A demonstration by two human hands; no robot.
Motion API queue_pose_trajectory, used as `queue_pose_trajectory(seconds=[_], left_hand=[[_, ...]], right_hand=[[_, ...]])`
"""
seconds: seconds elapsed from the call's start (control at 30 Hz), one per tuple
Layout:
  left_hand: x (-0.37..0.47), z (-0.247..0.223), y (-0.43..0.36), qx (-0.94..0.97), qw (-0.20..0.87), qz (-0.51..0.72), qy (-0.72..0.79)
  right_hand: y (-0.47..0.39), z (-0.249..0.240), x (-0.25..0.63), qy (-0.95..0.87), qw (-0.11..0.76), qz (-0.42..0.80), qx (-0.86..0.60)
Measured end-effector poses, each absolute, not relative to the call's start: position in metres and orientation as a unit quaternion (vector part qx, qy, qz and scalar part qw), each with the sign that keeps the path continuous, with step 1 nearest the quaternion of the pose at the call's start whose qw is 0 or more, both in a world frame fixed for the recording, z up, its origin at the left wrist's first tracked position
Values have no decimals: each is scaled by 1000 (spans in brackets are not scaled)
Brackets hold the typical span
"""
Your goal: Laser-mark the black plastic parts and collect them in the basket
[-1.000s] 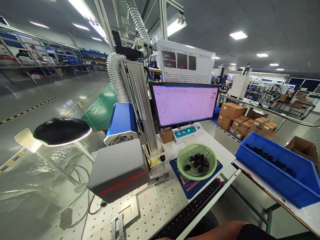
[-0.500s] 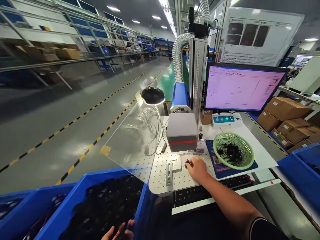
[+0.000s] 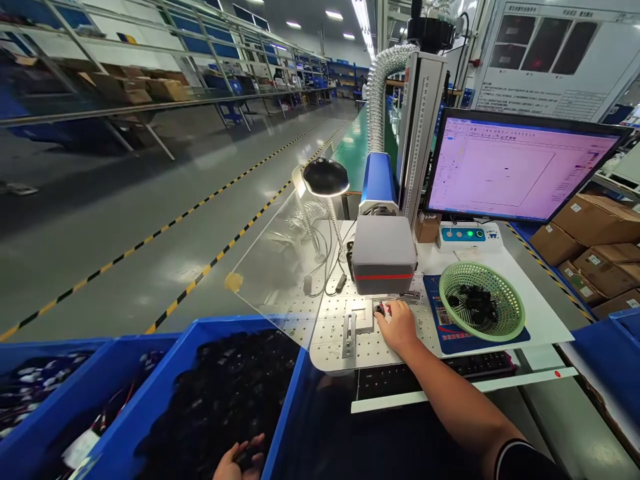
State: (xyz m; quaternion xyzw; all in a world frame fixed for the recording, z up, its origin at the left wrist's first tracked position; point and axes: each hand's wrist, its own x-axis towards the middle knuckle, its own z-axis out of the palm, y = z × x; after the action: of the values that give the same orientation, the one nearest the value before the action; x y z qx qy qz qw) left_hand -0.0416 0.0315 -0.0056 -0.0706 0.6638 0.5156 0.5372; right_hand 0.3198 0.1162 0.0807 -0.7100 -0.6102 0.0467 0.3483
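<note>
Black and partly hidden, a small part [image 3: 379,309] is pinched by the fingers of our right hand [image 3: 399,327] at the metal surface [image 3: 327,348], right of lower centre. Our left hand [image 3: 241,461], cut off below, curls over dark pieces [image 3: 230,380]; we cannot tell whether it grips any.

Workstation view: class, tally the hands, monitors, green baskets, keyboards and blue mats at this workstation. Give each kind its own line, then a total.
Hands: 2 (left hand, right hand)
Monitors: 1 (black-framed monitor)
Green baskets: 1 (round basket)
Keyboards: 1 (black keyboard)
Blue mats: 1 (mat under the basket)
Total: 6
</note>
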Motion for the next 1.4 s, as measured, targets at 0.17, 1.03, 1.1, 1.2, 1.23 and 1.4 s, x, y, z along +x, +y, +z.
queue_pose_trajectory(seconds=[0.17, 1.03, 1.1, 1.2, 1.23, 1.4], left_hand=[[-45, -24, 32, -100, 556, 488, 666], [-62, -64, 36, -109, 552, 485, 670], [-62, -63, 35, -107, 552, 484, 671], [-61, -63, 35, -99, 550, 482, 675], [-61, -63, 35, -98, 548, 482, 676], [-60, -63, 37, -100, 543, 481, 681]], right_hand=[[119, 81, 320, -626, 329, 52, -705], [126, 81, 319, -614, 304, 47, -727], [126, 80, 320, -615, 308, 46, -724], [124, 78, 321, -615, 317, 44, -721], [124, 78, 322, -615, 319, 44, -720], [117, 79, 324, -619, 328, 50, -712]])
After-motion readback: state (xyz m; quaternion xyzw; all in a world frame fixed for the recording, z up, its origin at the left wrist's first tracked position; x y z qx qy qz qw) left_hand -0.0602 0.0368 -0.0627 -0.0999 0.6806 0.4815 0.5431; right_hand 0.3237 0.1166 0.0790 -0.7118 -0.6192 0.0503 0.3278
